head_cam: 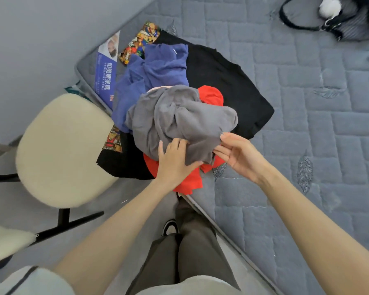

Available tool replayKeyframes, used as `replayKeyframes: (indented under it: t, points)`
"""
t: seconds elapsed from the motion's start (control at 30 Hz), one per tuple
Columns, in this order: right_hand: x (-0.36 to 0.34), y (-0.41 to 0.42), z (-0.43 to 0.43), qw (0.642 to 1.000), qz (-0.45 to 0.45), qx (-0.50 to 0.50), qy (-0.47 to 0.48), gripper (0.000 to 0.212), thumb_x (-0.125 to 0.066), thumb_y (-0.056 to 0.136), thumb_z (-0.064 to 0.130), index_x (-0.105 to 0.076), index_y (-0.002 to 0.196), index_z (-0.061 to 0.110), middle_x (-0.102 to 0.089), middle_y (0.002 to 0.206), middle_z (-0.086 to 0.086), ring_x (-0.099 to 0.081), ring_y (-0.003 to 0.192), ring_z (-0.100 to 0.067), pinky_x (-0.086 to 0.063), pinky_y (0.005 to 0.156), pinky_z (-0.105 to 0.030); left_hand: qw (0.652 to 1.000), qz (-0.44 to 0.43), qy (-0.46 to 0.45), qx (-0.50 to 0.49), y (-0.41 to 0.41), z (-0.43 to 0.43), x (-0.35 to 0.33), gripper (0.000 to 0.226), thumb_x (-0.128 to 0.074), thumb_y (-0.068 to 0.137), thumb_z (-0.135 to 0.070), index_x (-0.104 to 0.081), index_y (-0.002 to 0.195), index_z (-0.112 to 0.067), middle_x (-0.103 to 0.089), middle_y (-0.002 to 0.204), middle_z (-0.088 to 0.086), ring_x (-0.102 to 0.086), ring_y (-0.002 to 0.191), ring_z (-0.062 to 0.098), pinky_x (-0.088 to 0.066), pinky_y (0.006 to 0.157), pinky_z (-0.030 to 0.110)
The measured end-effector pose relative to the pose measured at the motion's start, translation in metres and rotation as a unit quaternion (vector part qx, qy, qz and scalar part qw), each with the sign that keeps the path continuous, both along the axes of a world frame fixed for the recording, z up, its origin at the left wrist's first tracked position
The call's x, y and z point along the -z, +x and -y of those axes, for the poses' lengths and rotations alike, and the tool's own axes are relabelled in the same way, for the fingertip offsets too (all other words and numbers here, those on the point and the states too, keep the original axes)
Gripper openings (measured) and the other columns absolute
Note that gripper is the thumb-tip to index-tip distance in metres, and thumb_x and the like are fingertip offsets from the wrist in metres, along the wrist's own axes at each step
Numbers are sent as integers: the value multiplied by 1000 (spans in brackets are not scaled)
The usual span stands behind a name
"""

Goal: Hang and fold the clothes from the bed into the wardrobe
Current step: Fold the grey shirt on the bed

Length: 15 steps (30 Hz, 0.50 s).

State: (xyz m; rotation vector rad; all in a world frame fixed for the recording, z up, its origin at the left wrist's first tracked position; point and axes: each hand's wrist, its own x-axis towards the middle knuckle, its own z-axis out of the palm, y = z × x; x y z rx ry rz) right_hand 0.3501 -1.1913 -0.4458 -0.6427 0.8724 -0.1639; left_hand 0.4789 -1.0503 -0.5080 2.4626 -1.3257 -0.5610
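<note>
Now a grey garment [179, 120] lies twelve o'clock of the left hand [175, 160], laid flat on it; the right hand [238, 155], fingers apart, touches its four o'clock edge.

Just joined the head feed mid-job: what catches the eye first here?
A crumpled grey cloth garment tops a heap of blue, red and black clothes at the left corner of the quilted grey mattress. The left hand and right hand touch its near edge. A cream padded chair stands at left.
</note>
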Motion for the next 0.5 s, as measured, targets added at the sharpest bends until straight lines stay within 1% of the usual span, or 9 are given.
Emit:
replayKeyframes:
  t: [0.07, 0.1, 0.2, 0.27, 0.33, 0.4, 0.43, 0.47, 0.5]
  points:
    - [-18, -13, -11, 998, 34, 52, 12, 16, -64, 77, 13, -64, 93, 12, -73, 95, -7, -70, 87, -18, -55, 88, -28, 994, -38, -102, -27, -3, -3, -22, 18, -59, 89, -21, -55, 102, -10, -56, 103, 6, -53, 100, 27, -31, 105, 51]
    - [-27, -20, -16, 996, 42, 81, 10, 19, -62, 78, 12, -63, 97, 10, -72, 97, -7, -70, 90, -19, -55, 90, -29, 988, -70, -134, -37, -3, -6, -34, 8, -54, 91, -11, -54, 98, -8, -58, 97, 7, -53, 94, 29, -36, 98, 51]
    - [-50, -48, -40, 986, 37, 157, -31, 11, -53, 92, 8, -63, 95, 11, -72, 90, -3, -67, 91, -16, -55, 88, -28, 979, -139, -145, -21, -2, -24, -73, 12, -46, 96, -10, -56, 102, -8, -65, 89, 11, -59, 86, 33, -45, 78, 44]
    - [-67, -65, -57, 983, 23, 159, -93, 15, -50, 94, 8, -61, 87, 16, -68, 81, 4, -64, 85, -9, -52, 89, -27, 978, -148, -143, 15, -4, -36, -100, 18, -44, 100, -16, -60, 104, -8, -67, 90, 12, -61, 87, 30, -43, 77, 39]
    - [-84, -78, -71, 976, 3, 143, -166, 16, -53, 94, 10, -61, 83, 19, -64, 78, 9, -61, 81, -3, -45, 91, -25, 970, -190, -142, 46, -11, -46, -126, 27, -41, 102, -18, -60, 97, -1, -66, 89, 12, -60, 86, 24, -41, 78, 37]
    - [-96, -90, -83, 956, -49, 103, -271, 13, -59, 90, 8, -62, 85, 20, -62, 89, 7, -57, 90, -5, -42, 93, -26, 957, -250, -136, 50, -21, -55, -149, 37, -40, 102, -20, -56, 85, 9, -57, 79, 9, -51, 76, 17, -38, 73, 34]
    - [-100, -98, -89, 935, -80, 62, -340, 14, -63, 87, 5, -62, 90, 19, -61, 100, 8, -55, 101, -8, -40, 96, -27, 951, -277, -131, 42, -27, -60, -159, 40, -39, 103, -21, -55, 83, 10, -51, 78, 8, -46, 76, 14, -35, 72, 32]
    - [-103, -105, -94, 903, -108, 3, -416, 25, -67, 82, 2, -60, 100, 18, -56, 115, 14, -48, 117, -10, -36, 102, -29, 945, -300, -126, 32, -34, -65, -169, 41, -39, 103, -23, -56, 83, 9, -47, 79, 7, -43, 77, 12, -32, 72, 31]
    - [-103, -112, -99, 868, -119, -57, -478, 41, -69, 78, 0, -55, 112, 18, -45, 126, 23, -34, 132, -9, -29, 109, -31, 939, -321, -122, 25, -41, -70, -178, 40, -39, 103, -24, -56, 82, 5, -45, 80, 6, -41, 77, 12, -31, 71, 30]
